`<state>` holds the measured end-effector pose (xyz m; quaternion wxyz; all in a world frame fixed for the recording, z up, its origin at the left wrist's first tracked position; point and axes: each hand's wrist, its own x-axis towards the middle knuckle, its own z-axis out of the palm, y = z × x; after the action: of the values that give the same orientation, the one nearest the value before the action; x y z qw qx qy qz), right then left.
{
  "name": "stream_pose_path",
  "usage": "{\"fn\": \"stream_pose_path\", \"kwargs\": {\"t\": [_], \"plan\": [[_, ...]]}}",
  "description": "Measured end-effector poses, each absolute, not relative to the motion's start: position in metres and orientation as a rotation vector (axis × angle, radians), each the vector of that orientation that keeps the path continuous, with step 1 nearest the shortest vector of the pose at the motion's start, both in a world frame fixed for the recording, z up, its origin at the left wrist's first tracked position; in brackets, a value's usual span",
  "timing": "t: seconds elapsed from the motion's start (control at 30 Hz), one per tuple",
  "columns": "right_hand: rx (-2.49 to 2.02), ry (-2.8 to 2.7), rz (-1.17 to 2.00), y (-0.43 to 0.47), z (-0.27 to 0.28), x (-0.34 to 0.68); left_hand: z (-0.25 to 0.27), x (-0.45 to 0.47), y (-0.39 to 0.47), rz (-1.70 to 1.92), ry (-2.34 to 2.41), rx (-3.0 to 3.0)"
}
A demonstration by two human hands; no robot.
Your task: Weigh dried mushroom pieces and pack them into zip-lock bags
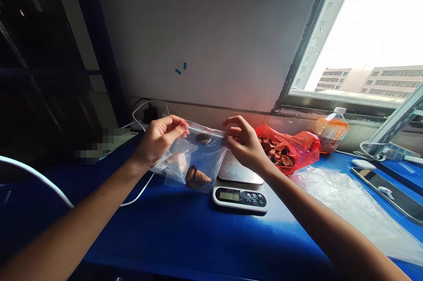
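Note:
Up off the blue table hangs a clear zip-lock bag [211,157], with brown, bark-like dried pieces [198,176] low in it. My left hand [163,135] pinches its top left corner between thumb and fingers. At the top right corner, my right hand [244,142] has its thumb and curled fingers on the bag's edge. A smaller-looking clear bag [180,160] with pale brown pieces overlaps the left side; whether it lies behind or in front I cannot tell. Below my right hand is a digital scale [241,197] with a steel plate, its display reading 0.0.
Behind my right hand, a red plastic bag [306,144] holds more brown pieces. An orange drink bottle [332,129] stands under the window. Flat clear bags [346,206] lie at the right, beside a phone [393,195] with an earbud on it. A white cable [39,173] arcs at left.

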<state>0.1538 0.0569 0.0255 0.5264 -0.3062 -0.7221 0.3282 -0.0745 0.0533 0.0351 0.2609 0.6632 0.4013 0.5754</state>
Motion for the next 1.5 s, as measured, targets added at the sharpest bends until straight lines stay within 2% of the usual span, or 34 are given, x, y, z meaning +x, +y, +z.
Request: {"fn": "stream_pose_path", "kwargs": {"t": [0.23, 0.5, 0.97, 1.2, 1.5], "plan": [[-0.736, -1.765, 0.706, 0.055, 0.025, 0.154, 0.037, -0.064, 0.04, 1.58, 1.174, 1.948], [-0.647, -2.149, 0.306, 0.038, 0.037, 0.153, 0.034, -0.057, 0.037, 1.651, 1.109, 1.916], [-0.745, -2.103, 0.306, 0.034, 0.043, 0.154, 0.032, -0.056, 0.032, 1.588, 1.138, 2.017], [-0.733, -2.219, 0.179, 0.028, 0.063, 0.14, 0.031, -0.052, 0.025, 1.617, 1.146, 2.141], [-0.769, -2.208, 0.279, 0.046, 0.077, 0.102, 0.029, -0.062, 0.039, 1.66, 1.033, 1.95]]}}
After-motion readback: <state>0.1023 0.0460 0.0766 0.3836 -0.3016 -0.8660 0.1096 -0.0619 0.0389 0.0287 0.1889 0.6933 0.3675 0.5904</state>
